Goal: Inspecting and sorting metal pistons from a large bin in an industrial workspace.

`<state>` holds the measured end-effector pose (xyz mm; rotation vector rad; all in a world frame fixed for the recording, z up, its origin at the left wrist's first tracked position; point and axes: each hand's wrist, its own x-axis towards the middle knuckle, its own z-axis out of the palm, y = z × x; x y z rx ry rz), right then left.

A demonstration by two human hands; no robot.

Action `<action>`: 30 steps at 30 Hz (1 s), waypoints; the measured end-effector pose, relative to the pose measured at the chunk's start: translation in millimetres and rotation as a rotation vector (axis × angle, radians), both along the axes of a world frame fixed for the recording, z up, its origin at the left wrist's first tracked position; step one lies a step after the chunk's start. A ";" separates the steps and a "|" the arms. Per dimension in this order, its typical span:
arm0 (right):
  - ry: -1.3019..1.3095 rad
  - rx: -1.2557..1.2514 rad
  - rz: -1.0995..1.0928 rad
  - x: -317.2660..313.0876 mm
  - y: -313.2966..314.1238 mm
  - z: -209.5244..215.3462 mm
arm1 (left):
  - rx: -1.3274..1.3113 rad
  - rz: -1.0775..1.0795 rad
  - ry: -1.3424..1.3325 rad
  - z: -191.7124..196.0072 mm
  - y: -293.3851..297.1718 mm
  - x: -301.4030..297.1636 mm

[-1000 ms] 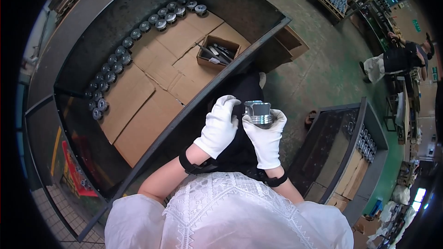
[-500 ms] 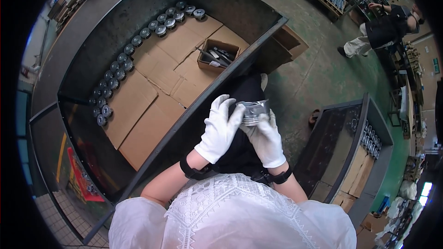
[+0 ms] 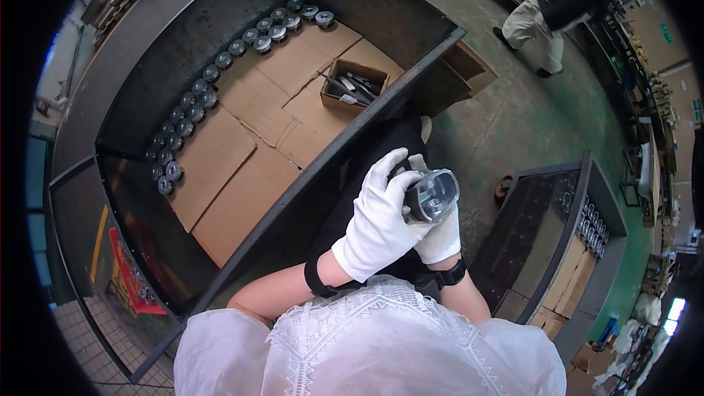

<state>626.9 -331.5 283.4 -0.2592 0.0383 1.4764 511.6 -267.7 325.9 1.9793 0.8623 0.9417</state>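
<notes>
A shiny metal engine piston (image 3: 434, 195) is held before my body, tilted so its hollow inner side shows. My left hand (image 3: 381, 213), in a white glove, is closed on the piston's left side, thumb and fingers against its wall. My right hand (image 3: 442, 239), gloved too, is behind and below the piston; its palm shows under it and most of its fingers are hidden. Rows of similar pistons (image 3: 213, 73) stand along the far left wall of the dark metal bin (image 3: 352, 136) at my left.
Cardboard sheets (image 3: 227, 169) line the bin floor. A small carton (image 3: 345, 103) with tools lies against its near wall. A second metal bin (image 3: 579, 213) with metal rings or parts stands at the right. A person (image 3: 550, 22) walks at the upper right; a red tray (image 3: 136, 279) lies lower left.
The piston has been turned from side-on to hollow side showing, and shifted slightly right and down. My left hand has moved right, overlapping the right one. The person has moved left.
</notes>
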 end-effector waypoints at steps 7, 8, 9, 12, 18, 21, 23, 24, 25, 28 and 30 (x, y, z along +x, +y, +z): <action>-0.381 -0.129 -0.171 -6.2 10.9 14.6 | -0.067 0.004 -0.014 -8.3 5.6 -10.0; -0.381 -0.128 -0.171 -6.8 11.9 14.9 | -0.086 -0.001 -0.013 -8.4 6.4 -11.0; -0.424 -0.114 -0.176 -7.0 13.1 15.3 | -0.086 -0.001 -0.014 -8.5 7.4 -11.4; -0.418 -0.120 -0.161 -8.7 16.7 21.2 | -0.078 0.005 -0.013 -5.3 11.3 -13.7; -0.216 -0.173 -0.042 -19.4 26.9 15.8 | 0.203 0.098 0.027 11.5 16.7 -27.0; -0.362 -0.139 -0.003 -39.9 40.1 37.0 | 0.182 0.119 -0.010 26.8 20.4 -48.8; -0.501 -0.043 0.046 -50.6 48.2 44.3 | 0.248 0.159 0.004 37.2 26.7 -69.3; -0.639 -0.010 0.050 -60.4 55.0 48.6 | 0.283 0.201 0.027 40.9 31.0 -83.1; -0.673 0.067 0.093 -69.8 62.8 59.4 | 0.260 0.207 0.100 49.9 37.5 -100.1; -1.032 0.158 0.126 -78.4 85.5 61.3 | 0.241 0.291 0.283 69.6 64.2 -152.6; -1.577 0.129 0.100 -80.9 103.2 53.4 | 0.416 0.314 0.337 59.3 106.0 -200.7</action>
